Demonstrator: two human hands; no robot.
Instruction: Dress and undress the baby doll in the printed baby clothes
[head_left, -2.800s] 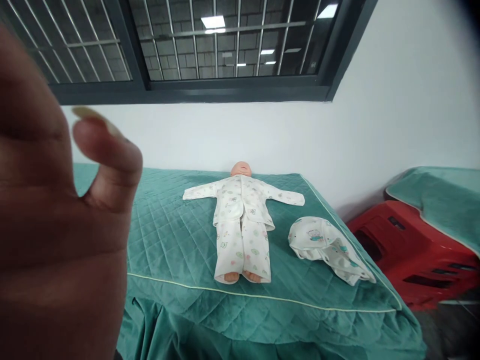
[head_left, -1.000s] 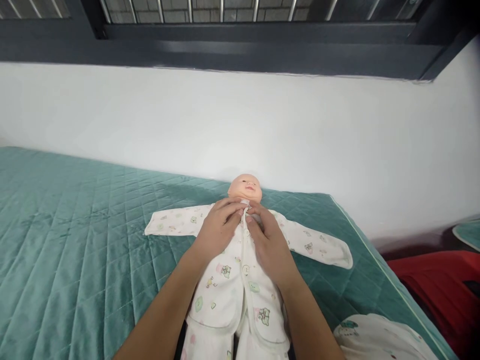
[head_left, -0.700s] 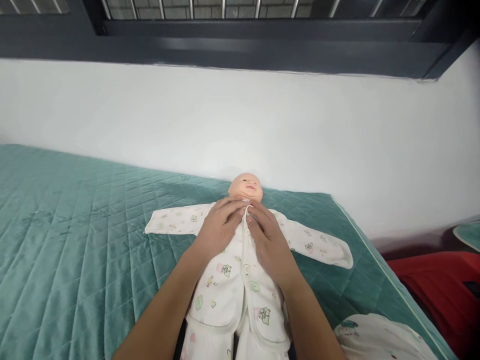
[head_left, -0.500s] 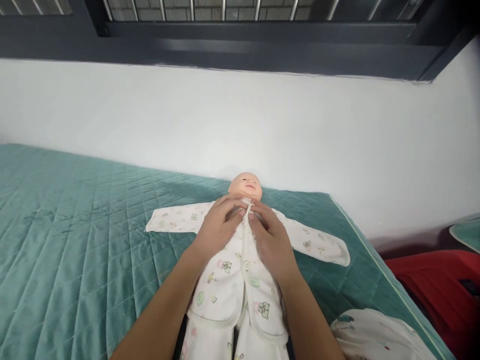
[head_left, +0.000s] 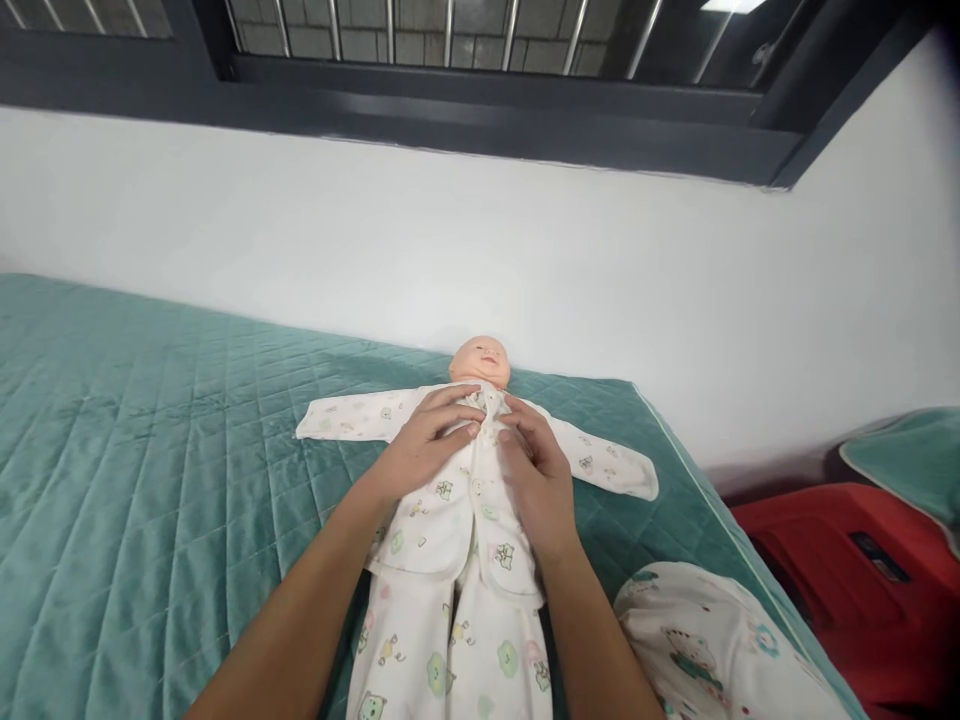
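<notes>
A bald baby doll (head_left: pixel 480 362) lies on its back, dressed in a white baby jacket (head_left: pixel 439 510) with small printed animals and matching printed trousers (head_left: pixel 405 640). Both jacket sleeves stretch out sideways. My left hand (head_left: pixel 431 440) rests on the chest, its fingertips and thumb closed on the front edge near the collar. Opposite it, my right hand (head_left: pixel 541 480) has its bent fingers and thumb on the other edge. Between them the cloth is bunched and slightly parted just below the doll's chin. The fabric right under my fingertips is partly hidden.
A green quilted cover (head_left: pixel 187 480) spreads beneath the doll. Another printed white cloth item (head_left: pixel 712 640) lies at the lower right, near the edge. Beyond that edge stands a red plastic object (head_left: pixel 847 590). A white wall (head_left: pixel 390 240) and a dark window frame (head_left: pixel 487 115) rise behind.
My fingertips have moved slightly apart at the collar, where the cloth now gapes and bunches. The view has shifted, showing more of the trousers, the printed cloth item and the red object.
</notes>
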